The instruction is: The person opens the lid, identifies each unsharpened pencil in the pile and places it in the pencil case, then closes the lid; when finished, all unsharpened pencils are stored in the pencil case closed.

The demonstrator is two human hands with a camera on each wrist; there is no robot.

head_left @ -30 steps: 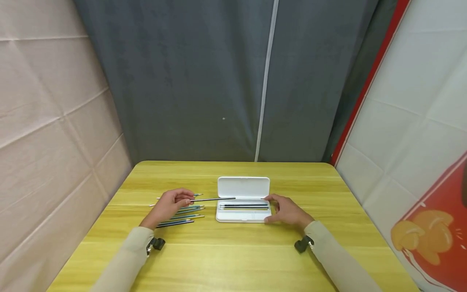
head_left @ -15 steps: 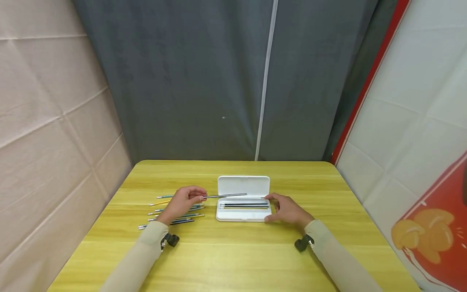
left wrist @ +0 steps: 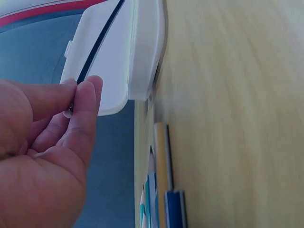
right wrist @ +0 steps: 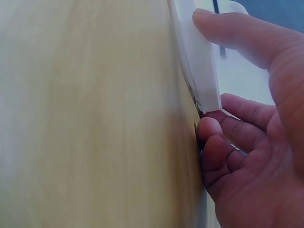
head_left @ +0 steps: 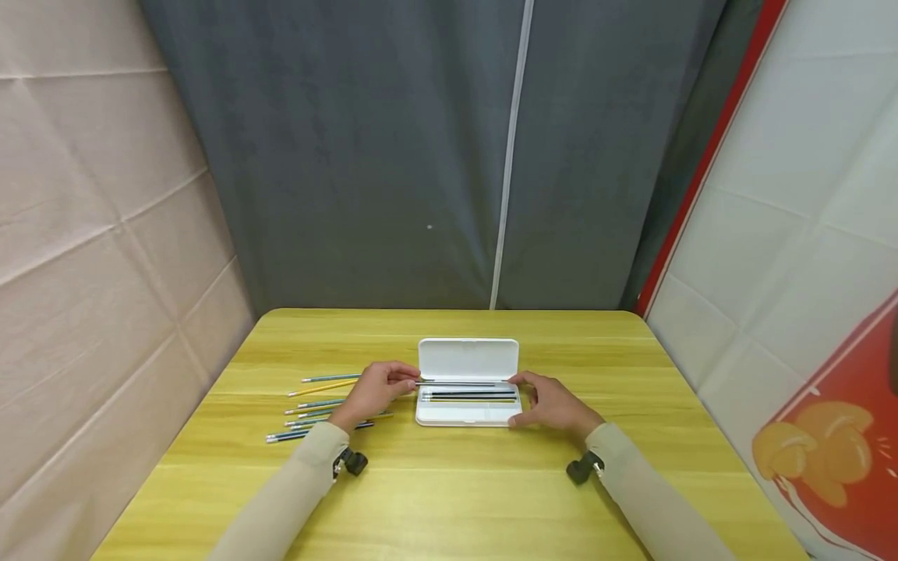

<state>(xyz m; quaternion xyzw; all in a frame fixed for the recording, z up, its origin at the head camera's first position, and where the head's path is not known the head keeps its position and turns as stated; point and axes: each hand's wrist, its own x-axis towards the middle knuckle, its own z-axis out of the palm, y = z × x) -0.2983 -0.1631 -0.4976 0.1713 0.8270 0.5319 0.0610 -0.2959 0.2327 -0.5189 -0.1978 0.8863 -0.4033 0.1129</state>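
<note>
My left hand (head_left: 375,393) pinches one end of a dark pencil (left wrist: 100,42) between thumb and fingertips. The pencil stretches rightward above the back part of a white pencil case (head_left: 463,421), whose lid (head_left: 468,358) stands raised at the rear. Inside the case, dark and yellow pencils (head_left: 470,396) lie side by side. At the case's right end, my right hand (head_left: 557,407) grips it, with the thumb at the front corner and the index finger farther back. In the right wrist view, the other fingers (right wrist: 209,130) curl by the case's end, close to the table.
Several teal, yellow and dark blue pencils (head_left: 316,388) lie loosely on the wooden table (head_left: 449,499), left of the case and partly under my left forearm. A grey curtain (head_left: 365,156) hangs behind the table's back edge.
My left hand has moved right with the dark pencil, from above the loose pencils to the case's left end, and the pencil now lies over the case. My right hand stays put.
</note>
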